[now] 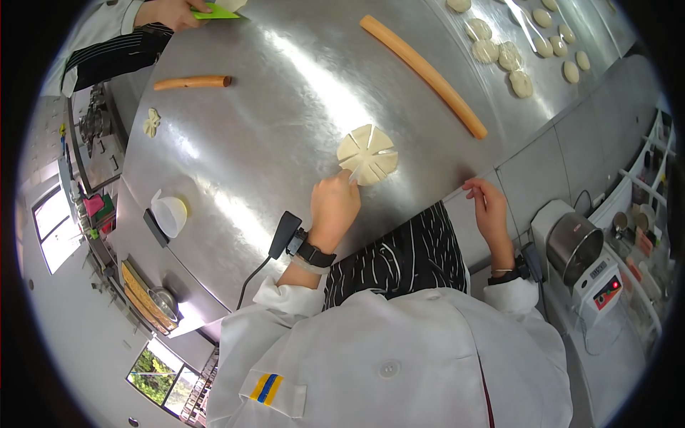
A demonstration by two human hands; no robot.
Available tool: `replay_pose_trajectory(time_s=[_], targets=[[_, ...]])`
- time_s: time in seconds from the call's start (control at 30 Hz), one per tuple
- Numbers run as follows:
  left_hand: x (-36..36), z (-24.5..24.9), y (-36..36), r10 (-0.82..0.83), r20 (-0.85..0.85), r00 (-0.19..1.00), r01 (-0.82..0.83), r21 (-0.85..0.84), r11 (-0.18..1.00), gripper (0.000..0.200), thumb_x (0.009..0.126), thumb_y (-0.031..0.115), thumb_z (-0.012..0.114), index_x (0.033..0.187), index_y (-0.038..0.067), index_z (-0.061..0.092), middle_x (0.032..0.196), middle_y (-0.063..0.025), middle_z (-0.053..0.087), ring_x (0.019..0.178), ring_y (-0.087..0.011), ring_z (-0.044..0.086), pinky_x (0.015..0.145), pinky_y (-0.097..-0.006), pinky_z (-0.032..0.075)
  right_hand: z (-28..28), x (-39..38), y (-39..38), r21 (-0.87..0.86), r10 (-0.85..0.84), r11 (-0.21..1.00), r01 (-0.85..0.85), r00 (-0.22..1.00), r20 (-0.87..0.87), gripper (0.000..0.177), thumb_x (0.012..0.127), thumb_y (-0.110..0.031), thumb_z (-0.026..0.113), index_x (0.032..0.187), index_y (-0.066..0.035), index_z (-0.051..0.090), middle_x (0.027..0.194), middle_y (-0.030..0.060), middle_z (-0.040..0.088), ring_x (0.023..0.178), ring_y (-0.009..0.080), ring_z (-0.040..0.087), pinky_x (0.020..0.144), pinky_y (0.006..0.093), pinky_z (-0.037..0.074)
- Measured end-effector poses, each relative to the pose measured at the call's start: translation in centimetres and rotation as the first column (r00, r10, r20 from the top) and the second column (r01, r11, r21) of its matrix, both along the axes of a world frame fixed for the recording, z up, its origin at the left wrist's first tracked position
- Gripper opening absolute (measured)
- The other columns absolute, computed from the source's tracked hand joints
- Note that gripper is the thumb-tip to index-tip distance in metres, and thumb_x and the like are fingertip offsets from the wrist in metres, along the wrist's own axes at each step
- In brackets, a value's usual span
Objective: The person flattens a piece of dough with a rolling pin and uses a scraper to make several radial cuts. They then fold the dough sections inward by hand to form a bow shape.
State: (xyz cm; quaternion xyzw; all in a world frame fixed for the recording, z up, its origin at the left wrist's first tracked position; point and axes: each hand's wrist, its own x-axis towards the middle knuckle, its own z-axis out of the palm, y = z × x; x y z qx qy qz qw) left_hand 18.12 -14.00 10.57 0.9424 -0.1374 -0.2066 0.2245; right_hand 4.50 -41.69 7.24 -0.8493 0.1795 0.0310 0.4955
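A flat round of dough (pixel 371 146) lies on the metal table with several slits running outward from near its middle. My left hand (pixel 335 207) is closed at the near edge of this round, fingers pinched on a thin pale blade (pixel 354 173) that touches the dough; most of the blade is hidden. Off to the right, my right hand (pixel 488 205) hovers by the table's front edge, its fingers loosely bent and apart, holding nothing. Beyond the dough, a long wooden rolling pin (pixel 424 75) rests at a slant.
A shorter rolling pin (pixel 193 83), a small shaped dough piece (pixel 151 123) and a clear bowl (pixel 170 216) are on the left. Several dough pieces (pixel 509 55) sit under plastic film at back right. Another person's hand (pixel 175 13) holds a green scraper (pixel 215 12).
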Motion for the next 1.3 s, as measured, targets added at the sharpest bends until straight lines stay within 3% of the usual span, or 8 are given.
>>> replay_pose_trajectory(time_s=[0.7,0.83,0.9,0.93,1.0,1.1,1.13,1.3], targets=[[-2.8,-1.1,-0.5,-0.107,0.069,0.992,0.093,0.179,0.979,0.001,0.073,0.002,0.059,0.073,0.001,0.06,0.068,-0.0188,0.064,0.064,-0.037,0.066,0.058,-0.0432,0.054,0.4,-0.6,0.1,0.035,-0.061,0.997,0.063,0.996,-0.064,0.022,0.093,0.002,0.048,0.113,-0.002,0.057,0.086,0.0078,0.067,0.061,0.0128,0.054,0.06,0.0259,0.047],[-6.4,0.6,7.8,-0.067,-0.093,0.993,0.103,0.475,0.874,0.009,0.073,0.006,0.061,0.081,0.003,0.064,0.073,-0.016,0.067,0.068,-0.0345,0.068,0.061,-0.0423,0.054,0.9,-0.7,-0.6,0.001,-0.1,0.995,0.1,0.992,-0.077,0.02,0.094,-0.001,0.048,0.11,-0.002,0.058,0.086,0.0073,0.067,0.062,0.013,0.055,0.06,0.0262,0.047],[-6.7,1.2,10.7,0.097,-0.117,0.988,-0.004,0.615,0.788,0.033,0.075,0.008,0.061,0.107,0.0,0.061,0.103,-0.0183,0.067,0.086,-0.0304,0.068,0.062,-0.0401,0.055,0.6,-0.3,-0.3,-0.008,-0.075,0.997,0.074,0.995,-0.065,0.018,0.094,-0.002,0.049,0.108,-0.002,0.059,0.087,0.0081,0.067,0.063,0.0142,0.057,0.06,0.0272,0.047],[-7.4,0.2,12.0,0.105,-0.106,0.989,-0.019,0.605,0.796,0.033,0.075,0.008,0.061,0.107,0.0,0.061,0.103,-0.0183,0.067,0.086,-0.0304,0.068,0.062,-0.0401,0.055,0.5,0.0,-0.1,-0.013,-0.05,0.999,0.049,0.997,-0.065,0.016,0.094,-0.003,0.049,0.106,-0.002,0.06,0.087,0.0089,0.067,0.063,0.0154,0.059,0.06,0.0283,0.048],[-9.2,-3.0,13.4,0.059,0.198,0.978,-0.159,0.537,0.828,0.059,0.08,0.016,0.063,0.134,0.0,0.044,0.139,-0.0215,0.045,0.116,-0.0335,0.055,0.065,-0.0409,0.056,0.3,1.4,1.4,0.004,0.031,1.0,-0.03,0.999,-0.029,0.015,0.093,-0.003,0.051,0.104,-0.002,0.061,0.089,0.0103,0.067,0.066,0.0192,0.061,0.062,0.0304,0.049],[-10.5,-4.0,10.8,0.13,0.186,0.974,-0.214,0.555,0.804,0.074,0.084,0.025,0.063,0.146,0.004,0.03,0.153,-0.0189,0.023,0.134,-0.0401,0.034,0.069,-0.0455,0.055,-0.5,4.3,4.5,-0.084,0.201,0.978,-0.192,0.972,0.12,0.012,0.09,-0.005,0.056,0.1,-0.002,0.061,0.089,0.0137,0.067,0.077,0.0304,0.063,0.07,0.036,0.05],[-9.6,-2.2,9.5,0.175,0.061,0.983,-0.181,0.529,0.829,0.072,0.086,0.029,0.063,0.146,0.007,0.031,0.153,-0.0178,0.023,0.137,-0.0439,0.027,0.083,-0.0538,0.05,-0.9,5.5,5.5,-0.101,0.216,0.974,-0.204,0.968,0.126,0.012,0.09,-0.005,0.056,0.1,-0.002,0.061,0.089,0.0137,0.067,0.077,0.0304,0.063,0.07,0.036,0.05],[-7.2,-1.4,5.5,0.086,0.27,0.959,-0.175,0.327,0.929,0.064,0.084,0.022,0.064,0.141,0.006,0.039,0.148,-0.0191,0.032,0.135,-0.0406,0.032,0.103,-0.0554,0.034,-3.3,11.8,8.8,-0.263,0.116,0.961,-0.087,0.988,0.098,0.01,0.085,-0.01,0.062,0.092,-0.003,0.063,0.087,0.0146,0.064,0.081,0.0336,0.06,0.074,0.0428,0.049]])
